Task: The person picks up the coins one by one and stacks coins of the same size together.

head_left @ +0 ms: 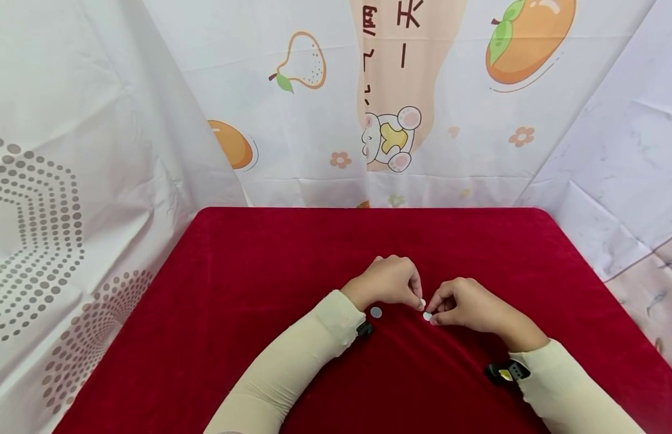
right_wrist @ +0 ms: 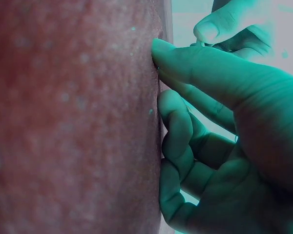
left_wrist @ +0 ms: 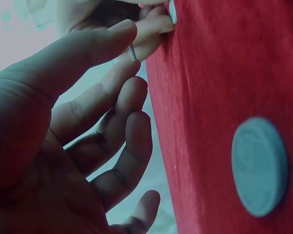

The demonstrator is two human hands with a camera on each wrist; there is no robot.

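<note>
Between thumb and index finger, my left hand (head_left: 391,281) pinches a coin (head_left: 422,303), seen edge-on as a thin coin (left_wrist: 133,52) in the left wrist view; its other fingers are loosely bent. Close by on the right, my right hand (head_left: 468,306) has its thumb and index fingertips at the edges of a second coin (head_left: 427,316), down at the red cloth. In the right wrist view that coin is hidden behind the fingers. A third coin (head_left: 376,312) lies flat on the cloth beneath the left wrist, its raised rim showing large in the left wrist view.
A red velvet cloth (head_left: 270,265) covers the table, with slight creases near the hands. Printed white curtains (head_left: 292,132) hang behind the table's far edge and along both sides. Each wrist carries a small black camera on a strap.
</note>
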